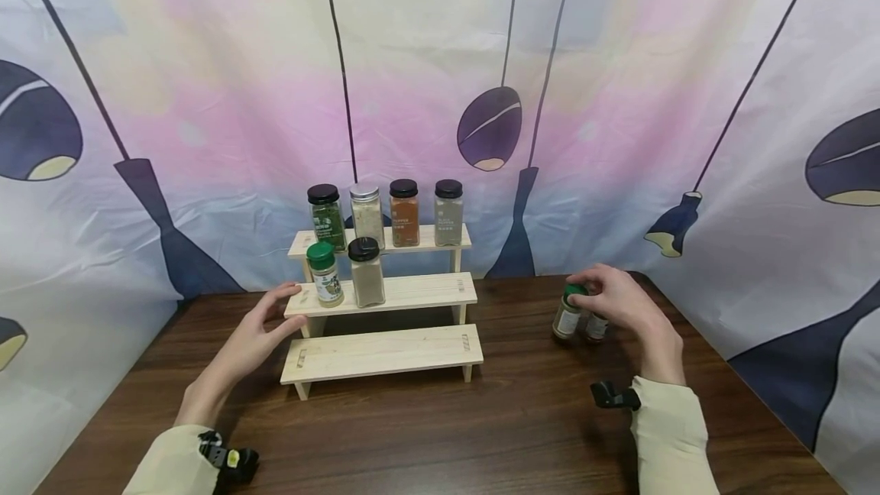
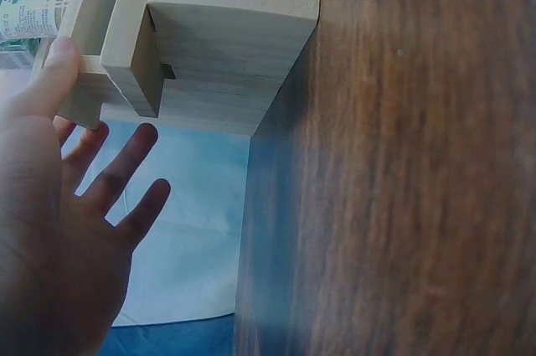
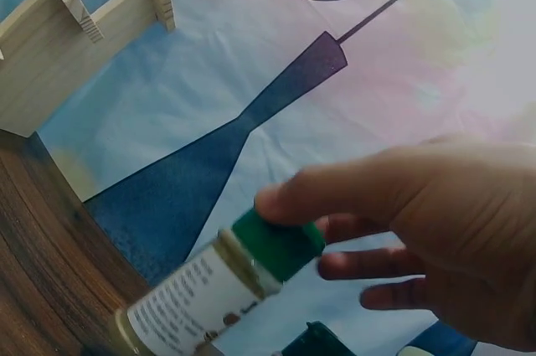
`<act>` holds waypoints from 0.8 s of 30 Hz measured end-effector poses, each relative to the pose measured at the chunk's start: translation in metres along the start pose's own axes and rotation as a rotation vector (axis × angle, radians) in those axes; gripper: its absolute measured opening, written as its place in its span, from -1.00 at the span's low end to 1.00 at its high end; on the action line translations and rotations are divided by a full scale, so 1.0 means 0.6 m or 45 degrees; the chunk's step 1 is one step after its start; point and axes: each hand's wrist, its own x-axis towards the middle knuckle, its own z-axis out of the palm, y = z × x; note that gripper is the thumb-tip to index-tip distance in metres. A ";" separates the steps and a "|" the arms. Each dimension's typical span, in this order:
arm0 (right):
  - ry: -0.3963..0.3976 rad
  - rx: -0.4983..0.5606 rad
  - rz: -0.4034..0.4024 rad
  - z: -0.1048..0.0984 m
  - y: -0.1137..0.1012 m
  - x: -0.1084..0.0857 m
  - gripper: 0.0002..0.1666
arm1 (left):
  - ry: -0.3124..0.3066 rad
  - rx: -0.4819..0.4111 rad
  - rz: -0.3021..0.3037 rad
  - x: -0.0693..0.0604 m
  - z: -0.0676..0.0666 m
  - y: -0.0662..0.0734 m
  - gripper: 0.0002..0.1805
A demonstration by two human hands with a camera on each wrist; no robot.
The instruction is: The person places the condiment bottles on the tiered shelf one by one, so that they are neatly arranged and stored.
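At the right of the head view, my right hand (image 1: 622, 298) pinches the green cap of a small spice jar (image 1: 567, 321). In the right wrist view this spice jar (image 3: 194, 299) has a white printed label and tilts beneath the thumb and fingers. A second spice jar (image 1: 596, 327) stands close behind it, partly hidden by the hand. My left hand (image 1: 241, 342) is at the left end of a three-step wooden rack (image 1: 385, 352). Its thumb meets the edge of a shelf in the left wrist view, with the other fingers spread.
On the middle step stand a green-capped jar (image 1: 326, 281) and a black-capped jar (image 1: 367, 277). Several jars line the top step, among them an orange-red one (image 1: 405, 216). Brown wooden tabletop (image 1: 509, 418) lies around the rack, and a printed cloth (image 1: 412, 59) hangs behind.
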 end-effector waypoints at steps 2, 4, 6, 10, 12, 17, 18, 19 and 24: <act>0.023 -0.002 -0.014 0.001 -0.002 0.001 -0.54 | 0.000 -0.002 0.000 -0.001 0.000 0.000 -0.34; 0.045 0.000 -0.029 0.002 -0.005 0.003 -0.55 | 0.000 -0.003 0.001 -0.001 0.000 -0.001 -0.34; 0.068 -0.001 -0.050 0.003 -0.009 0.005 -0.56 | 0.001 -0.004 0.001 -0.001 0.000 -0.002 -0.35; 0.109 0.017 -0.090 0.005 -0.023 0.007 -0.57 | 0.006 0.000 0.006 -0.002 0.001 -0.002 -0.35; 0.122 0.033 -0.100 0.006 -0.031 0.007 -0.56 | 0.008 0.004 0.009 -0.002 0.001 -0.002 -0.35; 0.160 0.054 -0.137 0.010 -0.048 0.008 -0.56 | 0.010 0.013 0.007 -0.001 0.002 -0.002 -0.36; 0.167 0.053 -0.149 0.010 -0.051 0.009 -0.57 | 0.010 0.015 0.007 -0.001 0.002 -0.002 -0.36; 0.178 0.048 -0.157 0.011 -0.054 0.009 -0.56 | 0.008 0.014 0.006 -0.001 0.002 -0.002 -0.36; 0.219 0.037 -0.196 0.012 -0.065 0.011 -0.60 | 0.007 0.011 0.010 0.000 0.003 -0.004 -0.35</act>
